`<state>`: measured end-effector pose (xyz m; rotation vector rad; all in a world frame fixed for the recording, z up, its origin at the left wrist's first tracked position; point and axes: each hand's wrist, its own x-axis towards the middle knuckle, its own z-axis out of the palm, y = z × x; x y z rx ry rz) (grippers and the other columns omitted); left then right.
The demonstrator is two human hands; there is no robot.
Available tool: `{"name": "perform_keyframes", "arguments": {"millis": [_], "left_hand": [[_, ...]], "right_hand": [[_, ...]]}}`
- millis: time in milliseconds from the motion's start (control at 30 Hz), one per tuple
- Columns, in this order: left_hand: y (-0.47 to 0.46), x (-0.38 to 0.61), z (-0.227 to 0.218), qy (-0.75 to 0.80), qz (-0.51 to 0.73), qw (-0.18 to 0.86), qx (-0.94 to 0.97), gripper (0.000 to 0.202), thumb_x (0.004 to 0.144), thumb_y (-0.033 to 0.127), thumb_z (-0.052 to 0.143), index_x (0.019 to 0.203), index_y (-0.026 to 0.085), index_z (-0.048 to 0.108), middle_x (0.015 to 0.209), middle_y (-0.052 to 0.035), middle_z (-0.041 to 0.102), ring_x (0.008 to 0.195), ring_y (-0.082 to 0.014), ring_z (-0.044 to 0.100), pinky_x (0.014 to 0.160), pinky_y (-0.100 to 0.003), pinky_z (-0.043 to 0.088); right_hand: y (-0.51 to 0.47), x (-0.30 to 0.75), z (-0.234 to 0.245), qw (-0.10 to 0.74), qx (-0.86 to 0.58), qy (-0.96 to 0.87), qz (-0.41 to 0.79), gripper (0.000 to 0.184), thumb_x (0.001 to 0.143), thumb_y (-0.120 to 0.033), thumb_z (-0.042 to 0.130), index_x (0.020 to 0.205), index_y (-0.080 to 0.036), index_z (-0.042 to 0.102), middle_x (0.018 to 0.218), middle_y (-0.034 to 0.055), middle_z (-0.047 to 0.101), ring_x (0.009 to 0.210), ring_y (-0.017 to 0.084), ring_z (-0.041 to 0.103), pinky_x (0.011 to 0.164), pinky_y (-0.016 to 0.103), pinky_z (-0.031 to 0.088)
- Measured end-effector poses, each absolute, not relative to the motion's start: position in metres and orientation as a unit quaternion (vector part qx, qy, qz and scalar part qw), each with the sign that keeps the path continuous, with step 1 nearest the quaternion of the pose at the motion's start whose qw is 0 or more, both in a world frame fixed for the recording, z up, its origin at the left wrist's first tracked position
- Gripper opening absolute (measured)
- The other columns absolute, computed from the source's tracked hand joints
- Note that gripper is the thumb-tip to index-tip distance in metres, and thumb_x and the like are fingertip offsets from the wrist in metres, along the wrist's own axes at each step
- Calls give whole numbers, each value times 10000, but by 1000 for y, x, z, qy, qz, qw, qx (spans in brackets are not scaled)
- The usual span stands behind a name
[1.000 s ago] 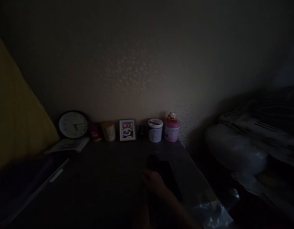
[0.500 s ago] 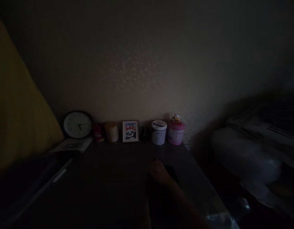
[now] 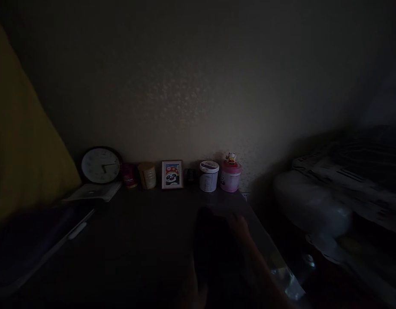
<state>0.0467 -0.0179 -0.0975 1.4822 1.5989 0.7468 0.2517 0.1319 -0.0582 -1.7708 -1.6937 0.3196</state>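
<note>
A black, soft-edged thing (image 3: 213, 240) lies on the dark table in front of me; its kind is lost in the dim light. My right hand (image 3: 239, 225) is at its far right edge, smeared by motion, so its grip does not show. Low in the picture my left hand (image 3: 194, 287) is beside the near left edge of the black thing. It is dark and blurred there, and I cannot make out whether its fingers hold anything.
Along the wall stand a round clock (image 3: 101, 165), a wooden-looking cup (image 3: 147, 175), a framed panda picture (image 3: 172, 174), a white tub (image 3: 209, 177) and a pink tub (image 3: 231, 178) with a cat figurine (image 3: 231, 158). White wrapped bundles (image 3: 313, 206) lie to the right.
My right hand has moved right, from the top of the black thing to its right edge. More of my left hand shows at the bottom. The view has shifted slightly.
</note>
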Motion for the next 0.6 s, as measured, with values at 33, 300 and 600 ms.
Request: {"name": "perform_keyframes", "arguments": {"millis": [33,300,600], "left_hand": [[-17,48,-99,638,295,400,588,643,789,332,523,1347,179,244,1432,-112,236,1312,-244,212,1075,-424,161],[-17,56,-96,670,258,343,607,708,796,230,414,1388,77,58,1468,-123,73,1342,-195,118,1087,-316,111],[-17,56,-100,633,294,363,618,689,831,234,356,1382,55,-15,1462,-168,57,1331,-201,170,1075,-331,181]], "right_hand": [[121,260,-62,347,-674,-636,145,431,836,-386,316,961,-133,643,931,110,668,803,200,605,674,272,437],[57,258,-85,356,-649,-647,184,422,777,-466,428,991,-168,637,957,92,671,875,233,615,717,290,453],[35,238,-57,254,-696,-663,109,347,806,-364,439,1044,-174,604,950,101,666,852,225,616,712,294,434]]}}
